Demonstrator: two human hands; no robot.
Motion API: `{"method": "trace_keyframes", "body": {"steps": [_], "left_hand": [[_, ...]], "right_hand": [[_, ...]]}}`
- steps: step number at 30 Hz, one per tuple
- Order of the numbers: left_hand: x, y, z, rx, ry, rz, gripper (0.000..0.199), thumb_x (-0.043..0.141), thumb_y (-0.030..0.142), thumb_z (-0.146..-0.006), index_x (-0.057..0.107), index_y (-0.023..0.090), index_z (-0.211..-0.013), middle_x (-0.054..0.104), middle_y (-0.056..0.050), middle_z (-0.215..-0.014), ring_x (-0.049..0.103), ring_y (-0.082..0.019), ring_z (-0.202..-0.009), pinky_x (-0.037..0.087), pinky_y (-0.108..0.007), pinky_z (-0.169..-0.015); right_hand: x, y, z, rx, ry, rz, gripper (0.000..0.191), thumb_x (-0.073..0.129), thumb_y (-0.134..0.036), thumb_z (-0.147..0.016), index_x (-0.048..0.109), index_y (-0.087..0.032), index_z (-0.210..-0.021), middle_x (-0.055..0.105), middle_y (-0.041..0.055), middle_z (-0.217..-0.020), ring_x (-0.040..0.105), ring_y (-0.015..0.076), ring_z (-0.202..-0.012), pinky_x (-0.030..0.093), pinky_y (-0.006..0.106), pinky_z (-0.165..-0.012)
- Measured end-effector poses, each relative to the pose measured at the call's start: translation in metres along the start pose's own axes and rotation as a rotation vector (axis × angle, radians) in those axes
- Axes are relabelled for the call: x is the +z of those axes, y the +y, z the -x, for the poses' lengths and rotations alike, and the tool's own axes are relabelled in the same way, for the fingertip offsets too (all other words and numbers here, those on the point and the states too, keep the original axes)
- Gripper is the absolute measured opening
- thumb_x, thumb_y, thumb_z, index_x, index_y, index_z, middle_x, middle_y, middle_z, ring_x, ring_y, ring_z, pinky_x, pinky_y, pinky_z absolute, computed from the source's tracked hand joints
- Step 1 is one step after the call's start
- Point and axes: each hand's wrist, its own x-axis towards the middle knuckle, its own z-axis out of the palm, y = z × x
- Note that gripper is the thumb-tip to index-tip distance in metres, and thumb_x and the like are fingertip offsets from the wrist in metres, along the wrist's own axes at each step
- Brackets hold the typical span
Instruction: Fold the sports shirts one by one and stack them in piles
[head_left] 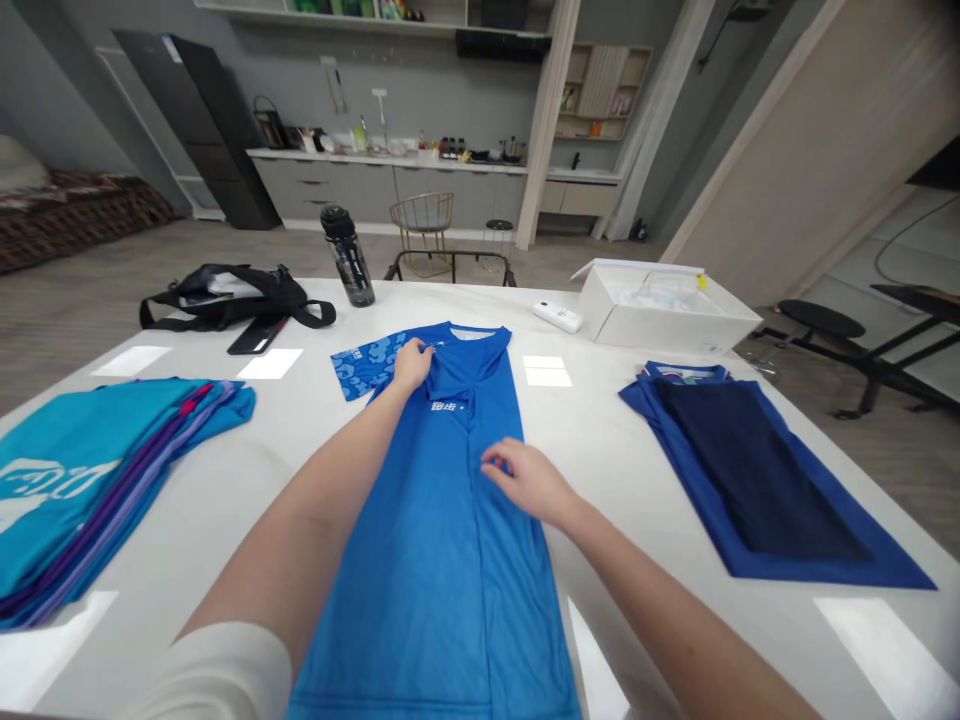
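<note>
A blue T-shirt (442, 560) lies lengthwise in front of me, its right side folded inward in a long strip. Its patterned sleeve (364, 365) sticks out to the left near the collar. My left hand (414, 365) is closed on the shirt's fabric beside that sleeve, just below the collar. Over the folded strip at mid-shirt is my right hand (532, 480), its fingers curled and the thumb and fingertips drawn close together. No cloth shows between them.
Folded shirts (82, 450) are stacked at the left, and dark blue garments (765, 470) lie at the right. Toward the back are a black bag (225, 295), a phone (257, 335), a water bottle (349, 260), a small white device (557, 317) and a white box (667, 315).
</note>
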Motion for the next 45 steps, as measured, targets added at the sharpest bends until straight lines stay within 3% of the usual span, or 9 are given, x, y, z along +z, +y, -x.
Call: {"method": "trace_keyframes", "body": {"steps": [3,6,15,20,24,27,31,37,45], "left_hand": [[-0.002,0.002,0.000,0.045,0.036,0.047,0.029,0.050,0.034,-0.098,0.066,0.021,-0.118,0.072,-0.011,-0.118,0.064,-0.026,-0.113,0.045,-0.034,-0.095],[-0.002,0.004,-0.005,0.100,0.053,0.100,0.025,0.048,0.028,-0.099,0.066,0.022,-0.115,0.073,-0.009,-0.113,0.065,-0.025,-0.109,0.045,-0.033,-0.095],[-0.003,0.002,-0.035,0.029,0.087,0.042,0.025,0.043,0.026,-0.100,0.061,0.020,-0.117,0.070,-0.012,-0.114,0.063,-0.026,-0.112,0.046,-0.036,-0.097],[-0.004,0.008,0.009,0.278,0.186,-0.168,0.044,0.048,0.024,-0.097,0.049,0.018,-0.141,0.052,-0.017,-0.144,0.050,-0.031,-0.132,0.039,-0.046,-0.110],[-0.011,0.022,0.073,0.622,-0.052,-0.261,0.045,0.046,0.026,-0.099,0.050,0.023,-0.143,0.046,-0.012,-0.154,0.041,-0.027,-0.142,0.027,-0.050,-0.120],[-0.017,0.030,0.125,0.740,-0.179,-0.254,0.044,0.043,0.031,-0.101,0.050,0.025,-0.144,0.045,-0.009,-0.156,0.039,-0.024,-0.145,0.022,-0.051,-0.123],[-0.021,0.033,0.195,0.797,-0.322,-0.261,0.043,0.041,0.038,-0.103,0.054,0.024,-0.142,0.049,-0.010,-0.154,0.042,-0.022,-0.144,0.023,-0.049,-0.123],[-0.019,0.037,0.288,0.830,-0.405,-0.319,0.058,0.035,0.051,-0.104,0.042,0.021,-0.152,0.037,-0.015,-0.161,0.032,-0.030,-0.150,0.021,-0.059,-0.122],[-0.019,0.050,0.326,0.804,-0.470,-0.315,0.064,0.026,0.059,-0.103,0.037,0.024,-0.156,0.027,-0.013,-0.165,0.021,-0.032,-0.154,0.015,-0.062,-0.122]], "right_hand": [[0.002,0.032,-0.082,0.100,0.098,0.074,0.020,0.059,-0.024,-0.098,0.067,-0.018,-0.115,0.064,0.0057,-0.105,0.061,0.0154,-0.094,0.045,0.027,-0.085],[0.005,0.047,-0.131,0.206,0.138,0.196,0.029,0.060,-0.028,-0.097,0.063,-0.017,-0.123,0.061,0.0114,-0.119,0.058,0.0210,-0.107,0.043,0.032,-0.091],[0.020,0.042,-0.140,0.178,0.120,0.381,0.036,0.047,-0.044,-0.102,0.060,-0.024,-0.130,0.056,0.0134,-0.132,0.051,0.0293,-0.120,0.042,0.045,-0.096],[0.022,0.035,-0.111,0.118,0.145,0.412,0.040,0.044,-0.041,-0.103,0.055,-0.024,-0.137,0.049,0.0147,-0.147,0.044,0.0305,-0.132,0.037,0.050,-0.103],[0.023,0.022,-0.066,0.061,0.167,0.402,0.037,0.046,-0.038,-0.102,0.057,-0.024,-0.136,0.045,0.0126,-0.153,0.037,0.0305,-0.140,0.028,0.055,-0.112],[0.023,0.008,-0.023,0.039,0.151,0.386,0.033,0.050,-0.035,-0.101,0.062,-0.025,-0.130,0.051,0.0124,-0.147,0.043,0.0295,-0.135,0.028,0.053,-0.112],[0.020,-0.007,0.038,0.102,0.098,0.346,0.026,0.055,-0.037,-0.099,0.067,-0.023,-0.117,0.061,0.0119,-0.123,0.057,0.0257,-0.113,0.042,0.039,-0.097],[0.020,-0.019,0.120,0.322,0.144,0.348,0.028,0.046,-0.037,-0.103,0.062,-0.022,-0.121,0.066,0.0090,-0.108,0.064,0.0215,-0.095,0.044,0.030,-0.080],[0.023,-0.045,0.161,0.375,0.027,0.246,0.040,0.055,-0.033,-0.099,0.047,-0.025,-0.137,0.072,0.0041,-0.092,0.068,0.0218,-0.082,0.036,0.028,-0.066]]}}
